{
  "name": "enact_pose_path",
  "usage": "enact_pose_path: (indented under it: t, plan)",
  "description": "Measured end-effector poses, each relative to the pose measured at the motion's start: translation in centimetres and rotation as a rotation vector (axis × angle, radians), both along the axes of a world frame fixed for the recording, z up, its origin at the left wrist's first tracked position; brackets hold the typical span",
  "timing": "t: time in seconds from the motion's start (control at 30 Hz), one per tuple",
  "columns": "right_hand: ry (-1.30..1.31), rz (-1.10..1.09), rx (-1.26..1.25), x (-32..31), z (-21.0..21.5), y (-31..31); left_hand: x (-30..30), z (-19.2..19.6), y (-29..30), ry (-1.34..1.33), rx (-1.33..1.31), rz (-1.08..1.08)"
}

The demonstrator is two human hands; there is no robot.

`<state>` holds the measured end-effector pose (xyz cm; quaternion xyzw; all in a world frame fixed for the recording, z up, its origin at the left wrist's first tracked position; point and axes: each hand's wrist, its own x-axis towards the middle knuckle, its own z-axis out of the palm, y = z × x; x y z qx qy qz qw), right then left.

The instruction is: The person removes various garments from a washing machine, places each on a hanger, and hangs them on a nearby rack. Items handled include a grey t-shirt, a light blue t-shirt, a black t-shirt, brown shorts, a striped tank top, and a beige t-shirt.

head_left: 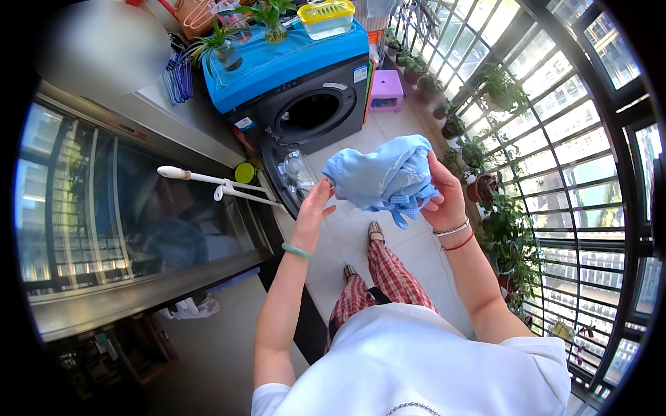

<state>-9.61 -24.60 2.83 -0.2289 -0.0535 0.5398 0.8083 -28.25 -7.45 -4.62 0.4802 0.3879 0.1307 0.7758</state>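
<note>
A crumpled light blue garment (381, 173) with faint white marks is held up in front of me, a loose end dangling from its lower side. My right hand (447, 197) grips its right side, thumb on top and fingertips showing underneath. At the left edge, my left hand (316, 204) holds the cloth by the thumb, with its other fingers partly bent below. Beyond the garment stands a dark front-loading washing machine (354, 128), its round door (297, 173) swung open to the left. The inside of the drum (309, 111) is too dark to make out.
A blue cover (298, 59) on the machine carries potted plants and a yellow-topped basket (326, 17). Right of it is a purple stool (386, 90). Flowerpots (482, 187) line the barred window. A white pole (208, 179) juts in from the left near a green container (244, 172).
</note>
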Motion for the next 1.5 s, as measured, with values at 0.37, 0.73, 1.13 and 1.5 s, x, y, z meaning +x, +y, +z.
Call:
enact_pose_path:
  t: [0.37,0.73,1.13,1.5]
  plan:
    - [-0.323,0.036,-0.401,-5.4,1.2,-5.5,-4.9,16.4,1.7,-0.358,0.263,0.214]
    - [-1.150,-0.142,-0.378,-3.5,3.2,-3.5,-5.1,25.3,-1.4,-0.100,0.591,-0.263]
    - [-1.794,-0.074,-0.062,-4.9,12.4,-0.5,-3.9,19.7,-5.4,0.118,1.483,-0.293]
    - [-1.949,0.123,-0.963,3.2,5.5,-4.4,-2.7,18.8,-1.3,0.327,1.532,-0.054]
